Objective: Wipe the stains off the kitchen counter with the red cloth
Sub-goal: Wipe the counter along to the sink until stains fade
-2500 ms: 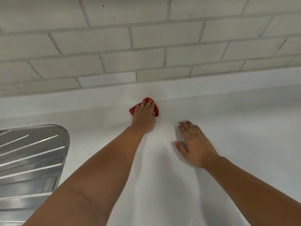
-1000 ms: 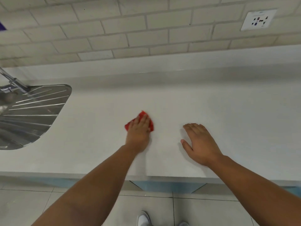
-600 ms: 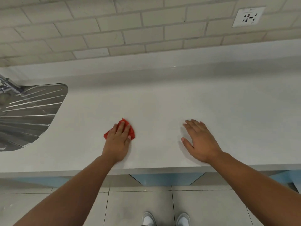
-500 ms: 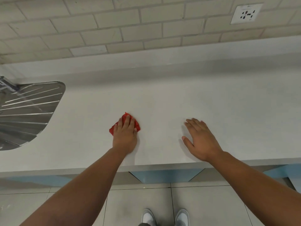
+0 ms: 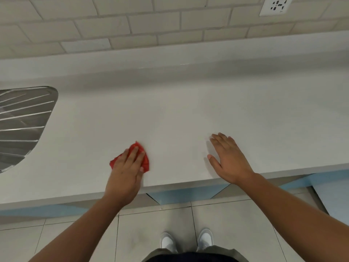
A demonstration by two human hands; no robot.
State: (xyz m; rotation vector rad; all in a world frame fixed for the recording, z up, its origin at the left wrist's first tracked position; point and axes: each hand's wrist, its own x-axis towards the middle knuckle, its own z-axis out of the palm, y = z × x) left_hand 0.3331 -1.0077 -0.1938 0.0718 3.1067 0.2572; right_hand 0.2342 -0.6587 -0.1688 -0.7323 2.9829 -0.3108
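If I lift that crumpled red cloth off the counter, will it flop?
Probably flops: the crumpled red cloth is bunched under the left hand. Likely light, and slides easily on the smooth white counter.

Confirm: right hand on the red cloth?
No, the left hand presses the red cloth; the right hand lies flat on bare counter.

One wide-angle camera sits on the person's head, above the front edge of the kitchen counter [image 5: 188, 114], and tilts steeply forward and down. It faces the tiled wall [image 5: 154, 21] at 12 o'clock, with the socket [image 5: 276, 5] at 1 o'clock and the steel drainboard [image 5: 22, 120] at 9 o'clock. The shoes [image 5: 168, 242] on the floor tiles [image 5: 236, 224] sit at 6 o'clock. The view is close: both forearms fill the lower frame, and the left hand [image 5: 125, 173] and right hand [image 5: 228, 159] lie mid-frame.
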